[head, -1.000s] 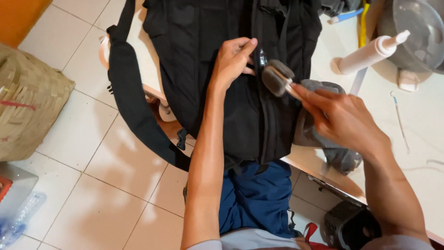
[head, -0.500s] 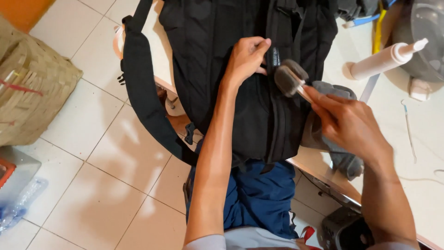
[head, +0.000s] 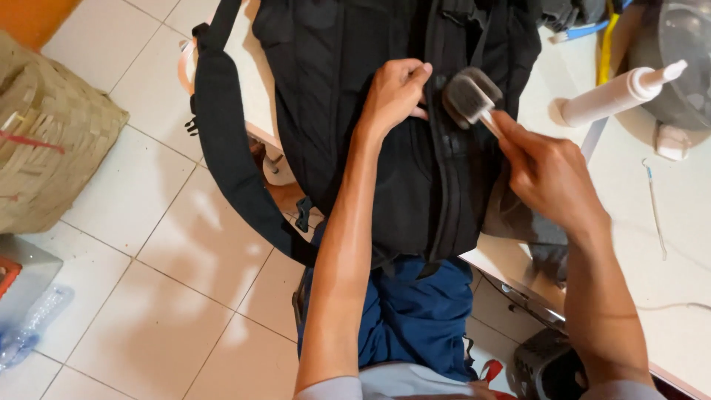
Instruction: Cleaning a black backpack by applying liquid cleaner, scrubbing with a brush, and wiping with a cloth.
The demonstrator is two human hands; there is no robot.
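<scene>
Pale worktop (head: 670,274) carrying black backpack (head: 348,111), draping over edge. Brushing along zipper seam: right hand (head: 552,174) gripping small brush (head: 468,96), left hand (head: 394,92) clenched, pinning fabric. Next: keeping panel taut, bristles flat along seam.

Both forearms are bare from wrist to past the elbow. Nearest the camera, pale grey short sleeves (head: 348,387) cap the upper arms. Below the black backpack (head: 385,148), blue trousers (head: 404,318) cover the lap. The left hand (head: 392,92) and right hand (head: 552,174) wear no rings, watch or gloves.
</scene>
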